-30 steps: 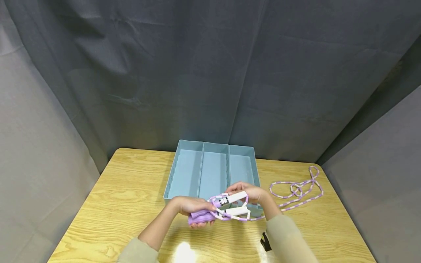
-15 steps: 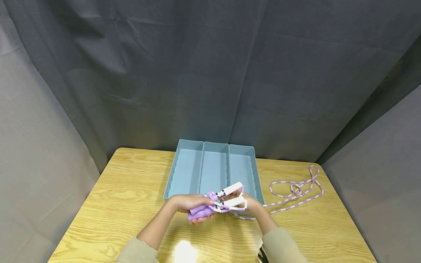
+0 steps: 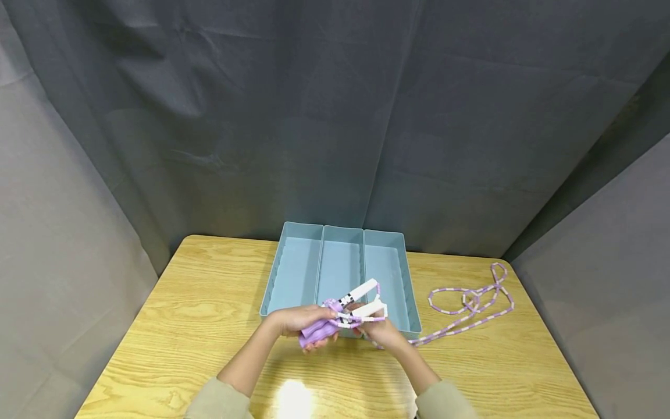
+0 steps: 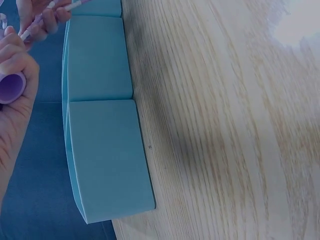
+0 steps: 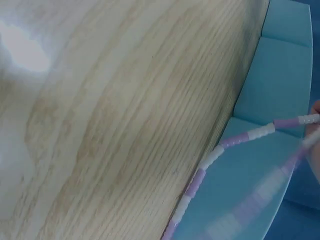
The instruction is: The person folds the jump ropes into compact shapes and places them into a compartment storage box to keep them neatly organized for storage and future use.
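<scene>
My left hand grips the two purple handles of a jump rope, side by side, their white ends angled up to the right. One handle's hollow purple butt shows in the left wrist view. Loops of the purple-and-white beaded rope cross the handles where my left thumb lies. Close beneath the white ends, my right hand is partly hidden by them. The left wrist view shows its curled fingers pinching the beaded rope. Two strands run from that hand in the right wrist view.
A blue-grey tray with three long compartments stands on the wooden table, just behind my hands. The rest of the rope lies in loose loops at the table's right. A dark curtain hangs behind, with grey cloth at the sides.
My right hand has gone from beside the upper white end to beneath both, drawing the rope leftward. The handles' white ends have swung up and left; my left hand stays on the handles.
</scene>
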`<state>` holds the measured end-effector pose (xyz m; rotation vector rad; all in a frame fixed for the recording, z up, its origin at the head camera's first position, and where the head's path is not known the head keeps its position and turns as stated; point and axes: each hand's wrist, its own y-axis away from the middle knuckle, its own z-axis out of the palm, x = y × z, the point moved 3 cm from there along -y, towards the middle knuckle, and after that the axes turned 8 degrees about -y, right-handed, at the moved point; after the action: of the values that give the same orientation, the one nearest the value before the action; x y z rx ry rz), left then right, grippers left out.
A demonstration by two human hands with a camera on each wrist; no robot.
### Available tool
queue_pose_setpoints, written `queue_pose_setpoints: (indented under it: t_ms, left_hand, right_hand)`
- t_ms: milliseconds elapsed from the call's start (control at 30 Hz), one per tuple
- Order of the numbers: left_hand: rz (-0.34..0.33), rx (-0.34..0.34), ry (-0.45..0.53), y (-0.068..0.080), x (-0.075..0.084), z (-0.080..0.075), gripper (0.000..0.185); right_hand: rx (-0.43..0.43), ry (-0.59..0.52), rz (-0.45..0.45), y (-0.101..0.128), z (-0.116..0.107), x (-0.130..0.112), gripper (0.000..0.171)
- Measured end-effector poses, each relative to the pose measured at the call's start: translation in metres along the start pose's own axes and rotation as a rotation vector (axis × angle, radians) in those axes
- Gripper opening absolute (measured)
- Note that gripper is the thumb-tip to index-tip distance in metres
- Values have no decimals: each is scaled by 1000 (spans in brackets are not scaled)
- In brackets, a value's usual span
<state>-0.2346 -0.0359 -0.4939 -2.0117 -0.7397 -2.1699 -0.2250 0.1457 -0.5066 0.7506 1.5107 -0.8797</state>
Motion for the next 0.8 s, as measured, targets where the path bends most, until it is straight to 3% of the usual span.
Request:
queue_pose_setpoints:
  t_ms: [100,400,800]
  left_hand:
    - [10,21,11,0,-1,-2,55]
    - [17,76,53,2,-4,-11,49]
    - [37,112,60,5,-5,-14,51]
  right_hand:
    - [-24,-23,15,1,1,10,14]
    - [-64,-22,122,8,0,18,38]
    - [-153,-65,139,15,-5,18,38]
